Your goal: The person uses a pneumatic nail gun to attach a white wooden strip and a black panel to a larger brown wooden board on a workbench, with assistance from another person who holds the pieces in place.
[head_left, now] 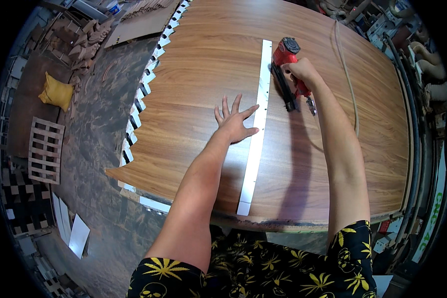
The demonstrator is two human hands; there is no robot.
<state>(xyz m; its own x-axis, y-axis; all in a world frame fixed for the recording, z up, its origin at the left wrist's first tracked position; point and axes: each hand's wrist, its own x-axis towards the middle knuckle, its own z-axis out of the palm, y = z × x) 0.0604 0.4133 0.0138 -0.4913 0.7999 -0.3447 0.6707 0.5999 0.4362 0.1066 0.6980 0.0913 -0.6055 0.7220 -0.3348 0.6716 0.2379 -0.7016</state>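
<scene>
A long narrow white strip [257, 144] lies lengthwise on the wood-grain panel [203, 54], with small dark marks along its right edge. My left hand [235, 120] rests spread on the panel just left of the strip, its thumb and index fingertips touching the strip's edge. Right of the strip's upper half, my right hand [301, 72] grips a red and black pneumatic nail gun [286, 51] by its handle. The gun's black magazine [282, 84] slants down beside the strip. Whether its nose meets the strip, I cannot tell.
A pale air hose [346, 74] curves over the panel's right side. White notched pieces [143, 89] line the panel's left edge. On the floor at left are a yellow sack [57, 92], a slatted wooden frame [45, 150] and white offcuts [79, 236]. Machinery and pipes [424, 62] stand at right.
</scene>
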